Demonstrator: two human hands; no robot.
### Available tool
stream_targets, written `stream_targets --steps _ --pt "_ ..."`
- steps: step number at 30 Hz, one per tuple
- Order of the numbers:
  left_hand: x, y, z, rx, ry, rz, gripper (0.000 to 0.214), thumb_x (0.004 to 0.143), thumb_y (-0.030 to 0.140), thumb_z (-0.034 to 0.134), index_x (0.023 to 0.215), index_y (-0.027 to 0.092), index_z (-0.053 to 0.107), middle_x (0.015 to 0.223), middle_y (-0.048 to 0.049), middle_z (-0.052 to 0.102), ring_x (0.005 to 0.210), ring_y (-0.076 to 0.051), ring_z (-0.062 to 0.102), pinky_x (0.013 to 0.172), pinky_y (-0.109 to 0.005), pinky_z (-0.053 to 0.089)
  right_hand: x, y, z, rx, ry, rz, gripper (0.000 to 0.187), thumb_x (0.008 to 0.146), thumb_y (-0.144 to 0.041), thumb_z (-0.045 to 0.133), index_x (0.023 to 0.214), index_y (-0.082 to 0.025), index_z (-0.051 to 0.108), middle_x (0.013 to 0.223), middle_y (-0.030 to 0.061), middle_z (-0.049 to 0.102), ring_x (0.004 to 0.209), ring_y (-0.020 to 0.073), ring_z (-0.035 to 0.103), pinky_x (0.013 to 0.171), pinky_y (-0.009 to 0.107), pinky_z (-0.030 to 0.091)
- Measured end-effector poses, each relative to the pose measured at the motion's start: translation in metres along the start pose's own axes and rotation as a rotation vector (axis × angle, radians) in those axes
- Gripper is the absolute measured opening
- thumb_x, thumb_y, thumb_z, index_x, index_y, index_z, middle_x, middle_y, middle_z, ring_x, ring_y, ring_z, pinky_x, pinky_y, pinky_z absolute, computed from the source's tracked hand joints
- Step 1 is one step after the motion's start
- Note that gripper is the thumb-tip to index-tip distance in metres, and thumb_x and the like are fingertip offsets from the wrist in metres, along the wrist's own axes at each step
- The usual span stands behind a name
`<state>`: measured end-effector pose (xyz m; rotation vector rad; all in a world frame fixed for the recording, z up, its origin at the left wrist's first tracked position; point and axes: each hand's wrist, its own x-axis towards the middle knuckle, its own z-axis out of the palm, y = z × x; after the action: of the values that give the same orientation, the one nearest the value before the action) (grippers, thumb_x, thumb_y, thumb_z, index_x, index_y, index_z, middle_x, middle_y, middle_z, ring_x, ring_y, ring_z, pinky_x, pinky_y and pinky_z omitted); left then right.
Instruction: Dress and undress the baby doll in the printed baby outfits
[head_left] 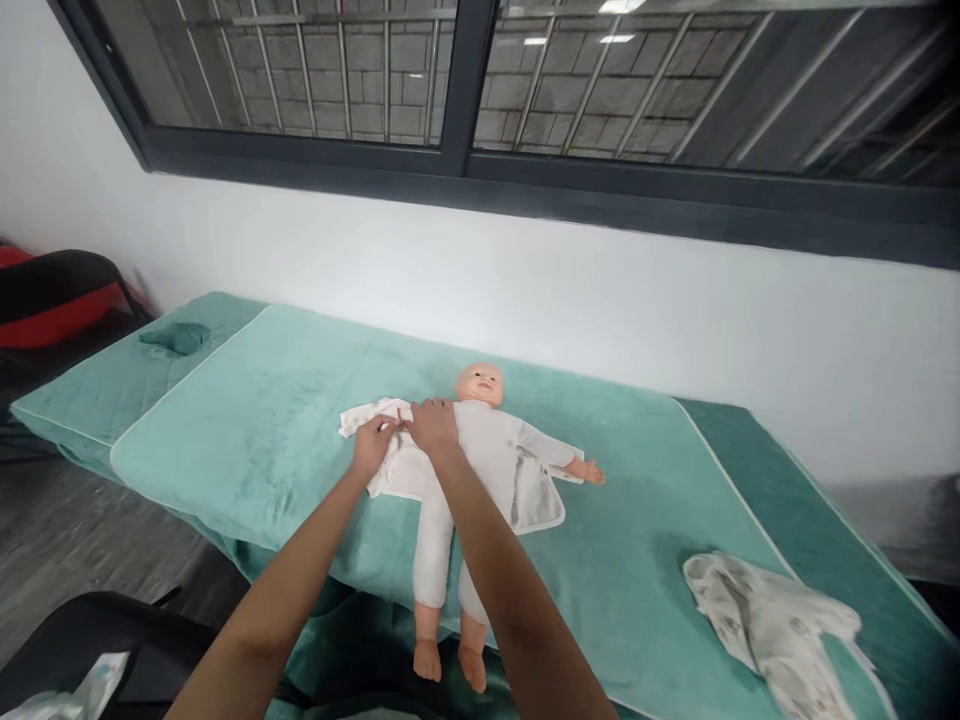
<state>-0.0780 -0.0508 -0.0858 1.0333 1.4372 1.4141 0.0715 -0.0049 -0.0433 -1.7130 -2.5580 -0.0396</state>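
A baby doll lies on its back on a teal blanket, dressed in a white garment that hangs open at its side. My left hand is closed, pinching the garment's sleeve beside the doll's shoulder. My right hand rests on the doll's shoulder and upper arm, fingers curled over the cloth. The doll's arm on that side is hidden under my hands. Its other arm lies stretched out, and its bare feet reach the bed's near edge.
A crumpled white cloth lies on the bed at the right. A small teal pillow sits at the far left end. A white wall and a dark-framed window run behind the bed. A dark chair stands at the lower left.
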Motion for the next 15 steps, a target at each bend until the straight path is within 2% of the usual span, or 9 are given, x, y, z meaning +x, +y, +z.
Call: stream_targets --steps 4,8,12,15 --pt "-0.016 0.0 0.027 0.128 0.023 0.07 0.021 0.083 0.039 0.065 0.082 0.02 0.074 0.081 -0.0023 0.072 0.08 -0.02 0.06 0.083 -0.033 0.045 -0.002 0.001 -0.001 0.005 0.017 -0.012 0.028 0.1 -0.036 0.051 0.113 -0.017 0.067 0.115 0.0168 0.07 0.112 0.0315 0.057 0.096 0.044 0.032" --pt "-0.022 0.012 0.045 0.138 0.011 0.113 0.024 0.087 0.041 0.061 0.084 0.019 0.071 0.08 -0.0017 0.071 0.08 -0.019 0.06 0.081 -0.031 0.045 -0.003 0.005 -0.002 0.028 0.034 -0.018 0.024 0.099 -0.022 0.047 0.111 -0.018 0.067 0.11 0.0148 0.071 0.109 0.0287 0.059 0.093 0.041 0.033" --pt "-0.025 0.02 0.051 0.091 0.008 0.098 0.026 0.088 0.042 0.06 0.079 0.018 0.067 0.079 -0.0021 0.069 0.08 -0.018 0.06 0.08 -0.03 0.046 -0.007 0.005 -0.005 0.082 0.082 -0.03 0.024 0.095 -0.013 0.047 0.107 -0.016 0.068 0.104 0.0145 0.071 0.103 0.0279 0.06 0.091 0.04 0.035" --pt "-0.027 0.019 0.048 0.039 0.014 0.079 0.023 0.086 0.04 0.062 0.084 0.017 0.067 0.087 -0.0032 0.071 0.086 -0.017 0.062 0.084 -0.03 0.047 -0.015 0.004 -0.012 0.152 0.158 -0.066 0.022 0.094 -0.014 0.049 0.104 -0.016 0.068 0.105 0.0138 0.071 0.104 0.0276 0.061 0.097 0.041 0.035"
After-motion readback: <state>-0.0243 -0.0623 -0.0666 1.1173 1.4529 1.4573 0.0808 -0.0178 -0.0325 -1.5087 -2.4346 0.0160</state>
